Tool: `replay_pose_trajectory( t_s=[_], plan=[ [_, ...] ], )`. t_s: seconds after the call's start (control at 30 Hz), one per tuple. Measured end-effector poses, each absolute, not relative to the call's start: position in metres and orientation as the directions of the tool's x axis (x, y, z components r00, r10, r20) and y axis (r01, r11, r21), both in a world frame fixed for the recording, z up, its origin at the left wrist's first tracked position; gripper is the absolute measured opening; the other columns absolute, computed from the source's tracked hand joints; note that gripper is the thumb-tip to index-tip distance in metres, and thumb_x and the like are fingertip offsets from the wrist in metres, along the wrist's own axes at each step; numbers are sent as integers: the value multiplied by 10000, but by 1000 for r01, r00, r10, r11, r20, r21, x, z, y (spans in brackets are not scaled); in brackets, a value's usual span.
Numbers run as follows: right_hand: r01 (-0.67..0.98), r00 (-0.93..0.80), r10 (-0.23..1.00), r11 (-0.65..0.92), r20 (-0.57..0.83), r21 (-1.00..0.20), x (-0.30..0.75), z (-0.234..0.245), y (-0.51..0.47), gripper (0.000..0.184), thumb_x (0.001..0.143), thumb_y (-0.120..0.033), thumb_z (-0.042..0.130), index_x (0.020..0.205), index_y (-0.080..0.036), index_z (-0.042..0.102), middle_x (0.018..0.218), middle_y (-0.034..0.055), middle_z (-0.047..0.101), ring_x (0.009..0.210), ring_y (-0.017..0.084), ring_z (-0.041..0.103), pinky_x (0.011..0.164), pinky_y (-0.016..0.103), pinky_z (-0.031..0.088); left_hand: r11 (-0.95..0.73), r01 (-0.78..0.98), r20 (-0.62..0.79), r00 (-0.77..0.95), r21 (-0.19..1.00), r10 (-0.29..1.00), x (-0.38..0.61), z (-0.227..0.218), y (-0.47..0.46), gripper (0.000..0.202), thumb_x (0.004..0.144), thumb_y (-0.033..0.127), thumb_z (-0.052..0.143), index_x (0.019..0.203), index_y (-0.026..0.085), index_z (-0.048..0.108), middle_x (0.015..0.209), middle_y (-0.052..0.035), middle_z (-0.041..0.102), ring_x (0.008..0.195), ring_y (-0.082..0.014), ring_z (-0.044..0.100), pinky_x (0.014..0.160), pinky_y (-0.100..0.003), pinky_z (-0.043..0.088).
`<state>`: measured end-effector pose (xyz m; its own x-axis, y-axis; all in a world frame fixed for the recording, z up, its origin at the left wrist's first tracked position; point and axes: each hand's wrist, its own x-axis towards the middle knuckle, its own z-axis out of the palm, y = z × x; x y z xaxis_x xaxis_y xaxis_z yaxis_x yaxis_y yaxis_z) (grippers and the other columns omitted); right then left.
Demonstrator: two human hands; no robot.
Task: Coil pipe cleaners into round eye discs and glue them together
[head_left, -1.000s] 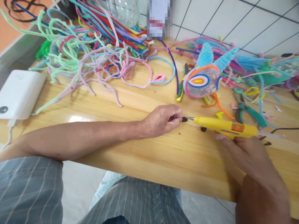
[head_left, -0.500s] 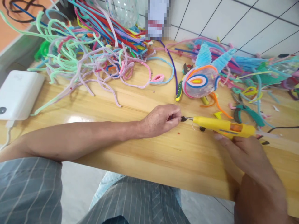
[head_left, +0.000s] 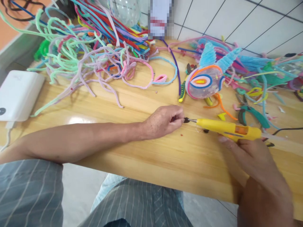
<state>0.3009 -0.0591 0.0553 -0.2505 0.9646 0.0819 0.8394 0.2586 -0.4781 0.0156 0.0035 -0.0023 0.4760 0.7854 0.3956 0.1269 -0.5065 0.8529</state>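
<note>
My left hand (head_left: 164,122) is closed in a pinch above the wooden table. Between its fingertips sits a small dark piece (head_left: 186,120), mostly hidden, whose kind I cannot make out. The metal nozzle of a yellow glue gun (head_left: 220,126) meets that piece from the right. Wrapped around the glue gun's handle is my right hand (head_left: 248,154); a clear glue stick (head_left: 274,138) pokes out of the gun's back end. Beyond the hands lies a clear, rounded figure (head_left: 205,83) with fuzzy blue ears and a ringed eye of coloured pipe cleaners.
Green-handled pliers (head_left: 181,92) lie left of the figure, teal-handled pliers (head_left: 257,116) to its right. Tangled pipe cleaners (head_left: 78,60) cover the back left, with more (head_left: 253,64) at the back right. A white power bank (head_left: 20,96) with a cable stands at the left edge.
The glue gun and my right hand have shifted very slightly right. My left hand stays in place with its dark piece.
</note>
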Motion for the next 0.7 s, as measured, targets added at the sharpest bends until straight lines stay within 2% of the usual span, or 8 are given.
replay_pose_trajectory(
  t_s=[0.1,0.2,0.33,0.53,0.7],
  plan=[
    [864,-204,974,225,95,-451,309,53,-60,242,913,-484,591,975,-315,754,943,28,804,896,352,771,796,486,634,-500,133,387,477,856,789,15,-2,4,152,899,129,585,752,163,568,699,17,578,639,-92,516,627,-217,400],
    [851,-212,970,243,117,-466,309,52,-59,237,918,-442,612,1031,-289,752,1020,37,812,961,337,770,853,476,626,-500,145,381,481,854,790,15,-1,3,155,897,126,583,748,165,562,699,16,580,636,-92,515,627,-218,401],
    [835,-250,964,264,95,-482,299,56,-57,215,924,-413,611,1048,-324,761,1062,30,813,989,306,771,889,440,629,-496,151,376,479,855,793,16,-1,4,151,896,136,582,750,170,559,695,19,577,634,-95,516,623,-220,404],
    [848,-256,961,276,106,-452,304,57,-56,233,924,-436,612,999,-282,770,998,38,821,907,308,776,777,412,639,-491,141,379,469,860,798,16,-2,4,159,899,146,584,744,169,558,689,21,567,637,-94,510,628,-220,405],
    [826,-259,957,291,132,-483,300,54,-56,234,937,-411,611,1046,-271,763,1073,47,820,989,310,771,875,436,622,-491,136,380,471,861,797,15,-2,4,157,892,140,594,743,170,554,688,24,567,635,-94,507,629,-223,402]
  ],
)
